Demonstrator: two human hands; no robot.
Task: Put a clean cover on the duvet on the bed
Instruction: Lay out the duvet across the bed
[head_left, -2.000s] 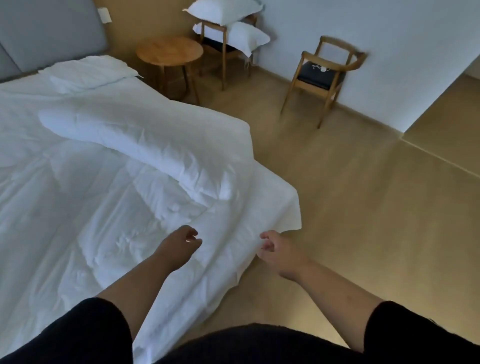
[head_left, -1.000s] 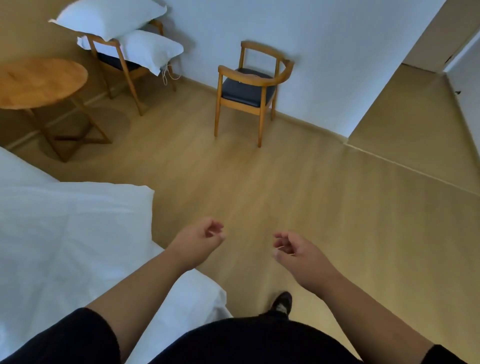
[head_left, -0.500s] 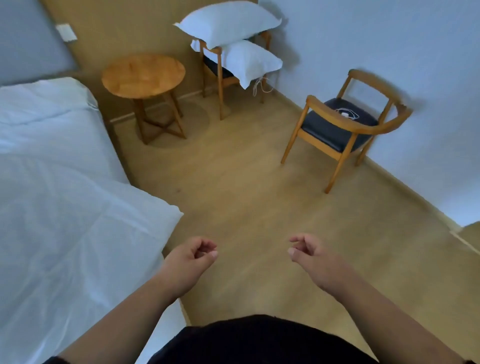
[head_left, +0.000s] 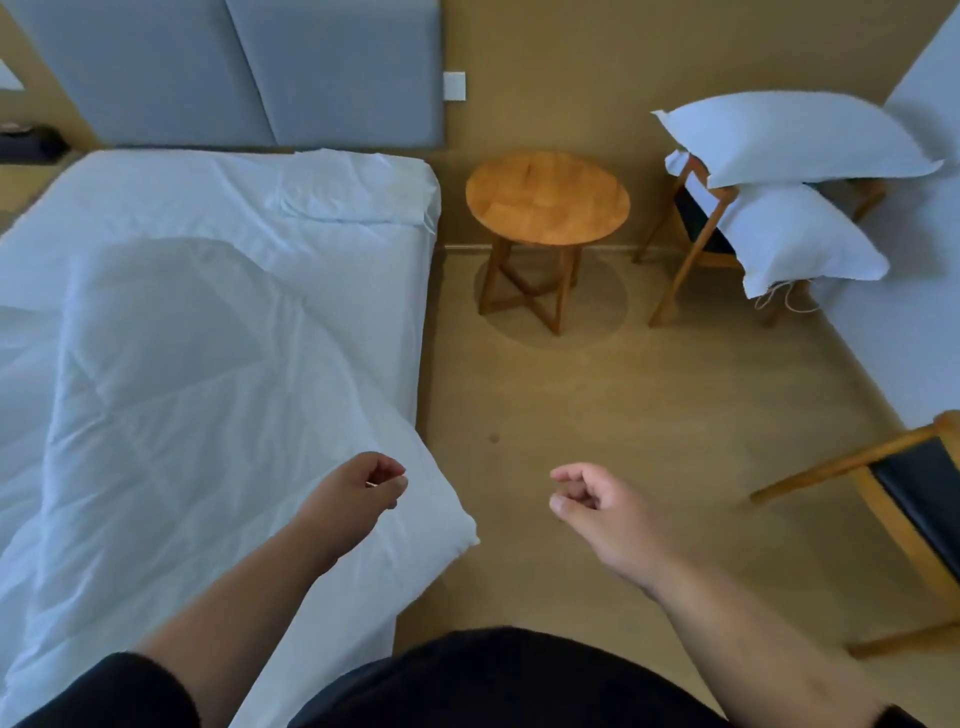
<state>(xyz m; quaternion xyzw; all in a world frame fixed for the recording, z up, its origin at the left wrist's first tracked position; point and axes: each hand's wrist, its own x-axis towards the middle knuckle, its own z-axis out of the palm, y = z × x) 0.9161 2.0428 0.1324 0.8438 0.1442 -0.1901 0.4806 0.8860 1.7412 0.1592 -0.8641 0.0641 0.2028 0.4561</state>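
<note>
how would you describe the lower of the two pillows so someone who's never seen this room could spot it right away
Start at the round wooden table beside the head of the bed. Just right of it stands a wooden chair with two white pillows stacked on it. The lower pillow sits beneath the upper pillow, and it alone has thin strings dangling from its bottom corner.

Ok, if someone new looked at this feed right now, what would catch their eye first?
Probably the rumpled white duvet spread over the bed on the left, with the left hand loosely curled above its near corner and the right hand loosely curled over the floor, neither holding anything. Next, the two white pillows stacked on a wooden chair at upper right, beside the small round wooden table.
</note>
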